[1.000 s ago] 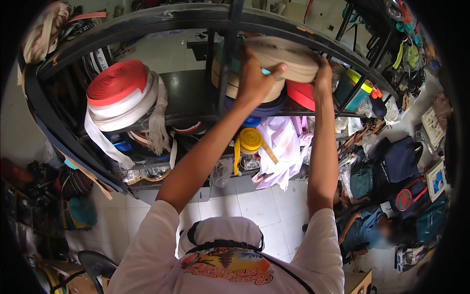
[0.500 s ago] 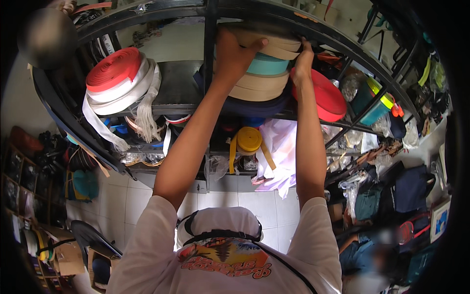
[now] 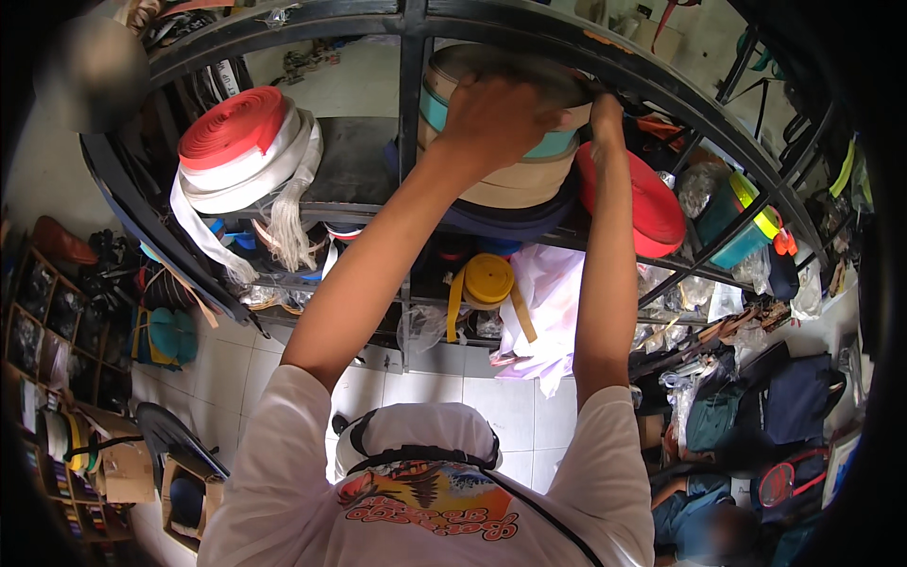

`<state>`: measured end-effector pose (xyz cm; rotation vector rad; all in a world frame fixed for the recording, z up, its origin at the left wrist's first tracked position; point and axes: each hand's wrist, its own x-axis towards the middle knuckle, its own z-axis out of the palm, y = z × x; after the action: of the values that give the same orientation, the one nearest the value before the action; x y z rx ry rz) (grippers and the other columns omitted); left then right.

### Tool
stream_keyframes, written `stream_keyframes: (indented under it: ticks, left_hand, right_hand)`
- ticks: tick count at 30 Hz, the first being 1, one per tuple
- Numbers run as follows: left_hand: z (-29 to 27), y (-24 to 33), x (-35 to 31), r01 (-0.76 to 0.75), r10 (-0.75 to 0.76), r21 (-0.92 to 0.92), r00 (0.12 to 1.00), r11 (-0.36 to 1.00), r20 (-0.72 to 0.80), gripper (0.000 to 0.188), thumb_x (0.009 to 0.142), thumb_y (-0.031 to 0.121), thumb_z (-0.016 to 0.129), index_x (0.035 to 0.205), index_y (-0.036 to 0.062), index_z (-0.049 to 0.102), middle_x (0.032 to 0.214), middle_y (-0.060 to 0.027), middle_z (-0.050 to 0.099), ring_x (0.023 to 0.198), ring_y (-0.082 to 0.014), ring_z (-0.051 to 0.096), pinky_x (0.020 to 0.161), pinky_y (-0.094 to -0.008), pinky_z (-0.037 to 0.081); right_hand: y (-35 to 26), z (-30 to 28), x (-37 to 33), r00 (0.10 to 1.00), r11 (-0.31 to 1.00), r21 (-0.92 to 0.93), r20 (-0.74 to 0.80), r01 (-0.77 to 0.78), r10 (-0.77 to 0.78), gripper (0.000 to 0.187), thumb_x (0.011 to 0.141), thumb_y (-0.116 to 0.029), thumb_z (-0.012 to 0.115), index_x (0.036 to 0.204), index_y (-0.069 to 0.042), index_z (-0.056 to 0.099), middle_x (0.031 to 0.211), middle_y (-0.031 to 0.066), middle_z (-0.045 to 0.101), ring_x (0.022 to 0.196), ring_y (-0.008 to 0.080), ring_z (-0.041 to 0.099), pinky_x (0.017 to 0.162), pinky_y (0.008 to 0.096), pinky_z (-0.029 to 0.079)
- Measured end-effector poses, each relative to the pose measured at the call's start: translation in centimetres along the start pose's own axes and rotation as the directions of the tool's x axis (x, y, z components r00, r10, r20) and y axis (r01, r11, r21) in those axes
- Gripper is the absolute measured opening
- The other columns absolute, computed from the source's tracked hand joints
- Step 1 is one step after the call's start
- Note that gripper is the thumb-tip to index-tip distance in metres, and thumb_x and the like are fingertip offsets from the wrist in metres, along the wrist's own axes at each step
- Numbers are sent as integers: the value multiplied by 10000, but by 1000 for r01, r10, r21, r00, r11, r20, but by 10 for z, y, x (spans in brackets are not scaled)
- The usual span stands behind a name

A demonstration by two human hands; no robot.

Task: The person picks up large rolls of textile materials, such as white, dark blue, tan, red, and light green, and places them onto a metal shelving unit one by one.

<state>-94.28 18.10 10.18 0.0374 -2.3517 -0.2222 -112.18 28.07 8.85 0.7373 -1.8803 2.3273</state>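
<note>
A stack of webbing rolls stands on the black shelf in front of me, with beige webbing (image 3: 515, 184), a teal roll (image 3: 553, 144) and a navy roll (image 3: 515, 221) at the bottom. The top of the stack is in dark shadow. My left hand (image 3: 505, 118) lies across the stack's front and upper side, fingers stretched out and thumb pointing right. At the stack's upper right edge is my right hand (image 3: 607, 121), its fingertips in shadow against the rolls. Just below that hand leans a large red roll (image 3: 633, 203), partly behind my right forearm.
To the left, a red roll (image 3: 231, 128) sits on white webbing (image 3: 236, 194) with loose ends hanging. Black metal bars (image 3: 413, 94) cross in front of the shelf. Below are a yellow roll (image 3: 488, 281) and white plastic (image 3: 548, 302). Another person (image 3: 694, 510) is at lower right.
My left hand has moved right, from the stack's left side across its front. My right hand has shifted slightly right and down. The view has shifted a little.
</note>
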Motion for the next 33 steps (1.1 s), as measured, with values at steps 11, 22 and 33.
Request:
stream_keyframes:
  ticks: [11,22,33]
  left_hand:
    - [16,-6,-1,-56,72,107,986,993,-150,524,835,561,549,847,61,707,727,-133,669,774,-310,660,851,-459,440]
    - [0,8,-27,-185,219,131,921,974,-323,535,841,509,559,1104,49,632,1181,-170,586,1172,-288,519,1048,-469,327]
    - [-77,-17,-317,100,-113,-361,994,927,-14,304,877,295,607,1025,29,609,1094,-126,617,1025,-264,576,957,-409,381]
  right_hand:
    - [29,-7,35,970,941,286,209,-182,125,356,932,-175,343,1131,-17,593,1075,113,637,969,236,616,877,352,476]
    - [-2,-18,-18,991,977,169,51,-132,125,528,984,-448,288,1288,-63,484,1239,66,557,1006,192,582,682,314,487]
    - [72,-116,72,990,957,260,-76,131,-115,392,723,-127,578,969,178,601,1070,265,610,905,332,641,757,429,562]
